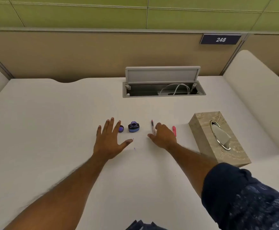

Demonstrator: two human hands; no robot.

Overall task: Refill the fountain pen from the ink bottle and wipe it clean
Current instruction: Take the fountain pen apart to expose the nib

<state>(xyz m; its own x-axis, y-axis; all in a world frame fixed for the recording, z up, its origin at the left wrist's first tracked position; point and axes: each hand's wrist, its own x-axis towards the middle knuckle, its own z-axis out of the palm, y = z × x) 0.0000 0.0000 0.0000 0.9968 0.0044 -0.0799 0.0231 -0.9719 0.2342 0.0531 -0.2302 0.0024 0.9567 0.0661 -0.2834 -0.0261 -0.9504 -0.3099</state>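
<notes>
The ink bottle [133,127] stands uncapped on the white desk [52,122], its cap [121,129] just beside it on the left, so the filling step looks to be in hand. The right hand [162,137] curls loosely over the fountain pen's inner section [152,127], fingers touching it; whether it truly grips I cannot tell. The pink pen barrel [174,130] lies just right of that hand. The left hand [109,140] is spread flat and empty, near the cap. Next, the nib must go into the bottle mouth, then a tissue from the tissue box [218,138]
</notes>
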